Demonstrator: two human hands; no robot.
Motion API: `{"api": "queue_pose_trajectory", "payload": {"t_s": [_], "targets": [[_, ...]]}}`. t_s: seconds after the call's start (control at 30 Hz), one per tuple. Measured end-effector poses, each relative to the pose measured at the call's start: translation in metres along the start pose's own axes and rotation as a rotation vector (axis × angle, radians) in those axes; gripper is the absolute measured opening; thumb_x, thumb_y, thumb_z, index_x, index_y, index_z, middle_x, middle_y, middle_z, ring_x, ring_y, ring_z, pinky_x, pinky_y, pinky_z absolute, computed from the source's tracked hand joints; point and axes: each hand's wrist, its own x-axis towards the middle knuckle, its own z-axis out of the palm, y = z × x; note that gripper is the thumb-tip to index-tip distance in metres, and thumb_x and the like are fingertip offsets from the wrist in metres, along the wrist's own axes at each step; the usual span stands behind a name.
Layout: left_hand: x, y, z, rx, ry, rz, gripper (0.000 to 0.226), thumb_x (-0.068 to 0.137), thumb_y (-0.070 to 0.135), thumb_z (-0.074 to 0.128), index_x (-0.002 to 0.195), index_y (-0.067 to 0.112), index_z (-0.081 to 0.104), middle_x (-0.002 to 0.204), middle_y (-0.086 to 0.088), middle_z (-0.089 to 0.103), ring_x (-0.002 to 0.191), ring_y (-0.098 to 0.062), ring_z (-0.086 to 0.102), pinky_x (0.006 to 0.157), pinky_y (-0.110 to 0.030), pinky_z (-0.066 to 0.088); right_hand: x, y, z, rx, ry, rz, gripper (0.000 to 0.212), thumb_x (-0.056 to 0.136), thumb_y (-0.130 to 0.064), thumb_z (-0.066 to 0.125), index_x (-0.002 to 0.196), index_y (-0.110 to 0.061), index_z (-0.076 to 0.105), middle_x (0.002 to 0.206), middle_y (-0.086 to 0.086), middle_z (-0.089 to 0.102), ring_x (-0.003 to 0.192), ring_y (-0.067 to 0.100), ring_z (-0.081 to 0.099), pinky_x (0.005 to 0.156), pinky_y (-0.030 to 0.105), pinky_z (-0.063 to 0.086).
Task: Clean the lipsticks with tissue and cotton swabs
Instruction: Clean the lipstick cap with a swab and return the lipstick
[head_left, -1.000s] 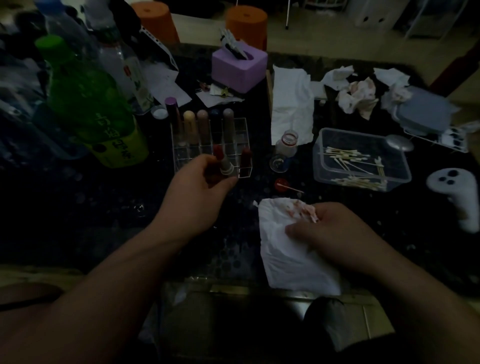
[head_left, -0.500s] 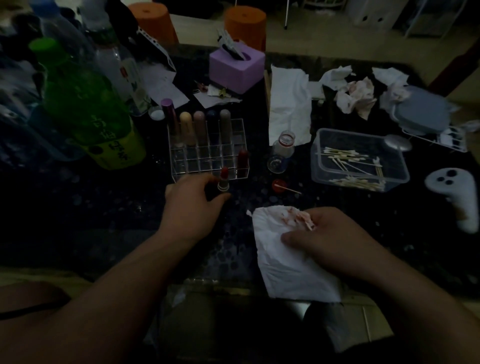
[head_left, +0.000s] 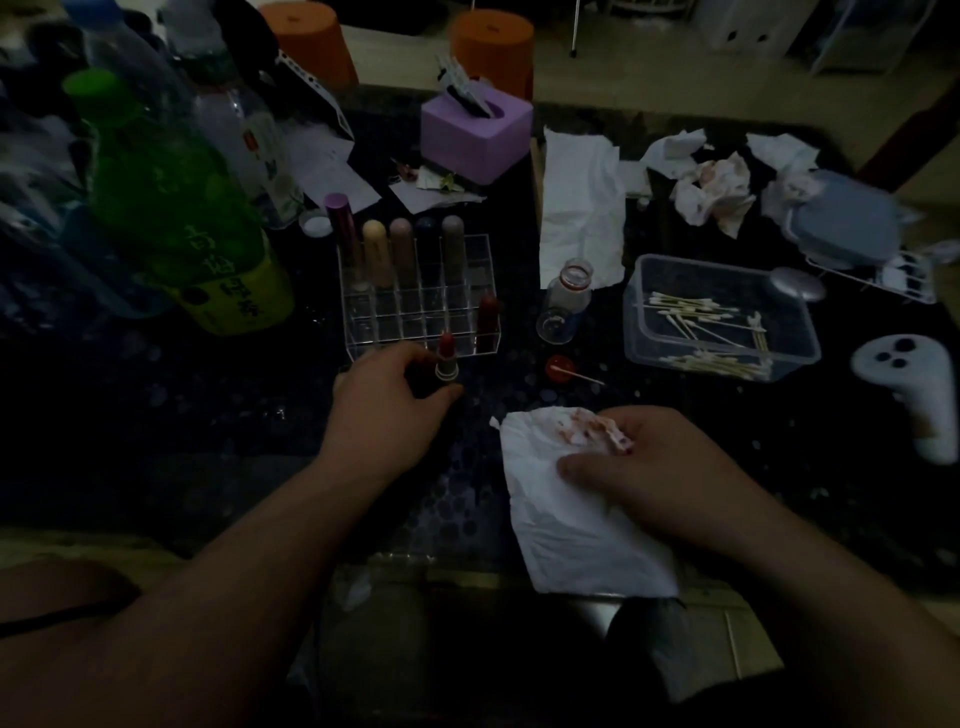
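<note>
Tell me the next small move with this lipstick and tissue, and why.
Probably bring the lipstick over to the tissue and wipe it on a clean white patch. The left hand grips the lipstick upright with its red tip bare, in front of the rack, apart from the tissue. The right hand holds the tissue, already smeared red near its top edge.

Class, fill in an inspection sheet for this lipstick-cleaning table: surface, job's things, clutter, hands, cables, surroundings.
Surface: dark patterned table.
Job's things: open red lipstick; stained tissue; clear organiser holding lipsticks; cotton swabs in a tub.
Clutter: green bottle, crumpled tissues, purple box, white controller.
Hands: left hand grips the red lipstick; right hand holds the stained tissue.
Cables: nothing seen.
Surroundings: orange stools beyond the table; dim light.
</note>
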Motion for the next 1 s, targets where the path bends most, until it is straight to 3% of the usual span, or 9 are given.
{"api": "queue_pose_trajectory", "payload": {"t_s": [0.13,0.27,0.4,0.53,0.63,0.7,0.8,0.93,1.0], "targets": [[0.0,-0.003,0.0,0.022,-0.04,-0.013,0.036,0.075,0.04,0.083,0.106,0.03,0.066,0.099,0.014,0.063,0.103,-0.014,0.062,0.1,-0.047,0.049,0.0,0.0,0.0,0.002,-0.003,0.003,0.013,0.08,-0.02,0.074,0.077,-0.009,0.071,0.077,0.008,0.073,0.074,0.026,0.07,0.065,0.034,0.052],[-0.004,-0.005,-0.012,0.095,-0.105,-0.032,0.066,0.071,0.042,0.086,0.129,0.026,0.058,0.124,0.003,0.063,0.118,-0.02,0.057,0.102,-0.046,0.049,0.0,0.0,-0.002,0.003,0.001,0.006,0.014,0.08,-0.02,0.075,0.073,-0.009,0.07,0.073,0.007,0.072,0.061,0.011,0.063,0.06,0.027,0.047],[-0.018,-0.015,-0.026,0.229,-0.09,0.034,0.033,0.086,0.02,0.074,0.118,0.016,0.066,0.115,-0.005,0.062,0.111,-0.028,0.056,0.095,-0.035,0.044,0.0,-0.002,-0.006,-0.028,0.012,-0.01,0.014,0.078,-0.022,0.077,0.074,-0.01,0.07,0.072,0.005,0.071,0.06,0.009,0.062,0.058,0.026,0.046],[-0.033,-0.007,-0.055,0.23,-0.108,-0.038,0.021,0.088,0.026,0.073,0.107,0.017,0.073,0.102,0.001,0.069,0.089,-0.013,0.06,0.079,-0.025,0.041,-0.001,-0.006,-0.005,-0.107,0.031,-0.064,0.02,0.076,-0.031,0.079,0.079,-0.016,0.066,0.076,0.002,0.068,0.062,0.009,0.059,0.058,0.025,0.044],[-0.053,0.015,-0.092,-0.21,-0.221,-0.116,0.017,0.08,0.043,0.076,0.087,0.028,0.078,0.084,0.008,0.076,0.075,-0.005,0.069,0.069,-0.024,0.053,-0.007,-0.008,-0.003,-0.097,-0.018,-0.089,0.021,0.076,-0.038,0.079,0.081,-0.025,0.063,0.075,-0.008,0.066,0.06,-0.003,0.056,0.054,0.015,0.042],[-0.065,0.032,-0.1,-0.557,-0.367,-0.184,0.02,0.077,0.045,0.08,0.089,0.029,0.079,0.096,0.005,0.077,0.089,-0.009,0.073,0.077,-0.029,0.054,-0.011,-0.012,-0.002,-0.11,-0.063,-0.139,0.022,0.076,-0.041,0.078,0.081,-0.025,0.064,0.075,-0.008,0.066,0.062,-0.004,0.057,0.055,0.011,0.042],[-0.07,0.044,-0.087,-0.638,-0.546,-0.181,0.017,0.078,0.036,0.073,0.09,0.026,0.079,0.114,0.009,0.074,0.109,-0.01,0.068,0.093,-0.034,0.051,-0.017,-0.017,0.003,0.002,-0.147,-0.219,0.033,0.08,-0.041,0.078,0.081,-0.011,0.063,0.071,0.002,0.062,0.063,0.007,0.054,0.058,0.023,0.043],[-0.066,0.056,-0.07,-0.716,-0.579,-0.257,0.019,0.073,0.03,0.069,0.081,0.017,0.079,0.09,-0.005,0.078,0.083,-0.015,0.074,0.071,-0.022,0.058,-0.026,-0.02,0.006,0.35,-0.228,-0.168,0.027,0.073,-0.027,0.079,0.078,-0.006,0.064,0.07,0.006,0.06,0.063,0.016,0.056,0.055,0.027,0.044],[-0.065,0.057,-0.066,-0.868,-0.558,-0.376,0.021,0.073,0.026,0.068,0.08,0.01,0.079,0.09,-0.014,0.077,0.081,-0.022,0.074,0.071,-0.028,0.061,-0.029,-0.023,0.006,0.495,-0.196,-0.137,0.011,0.074,-0.019,0.08,0.071,-0.013,0.071,0.066,0.003,0.065,0.059,0.013,0.06,0.052,0.022,0.046]]}}
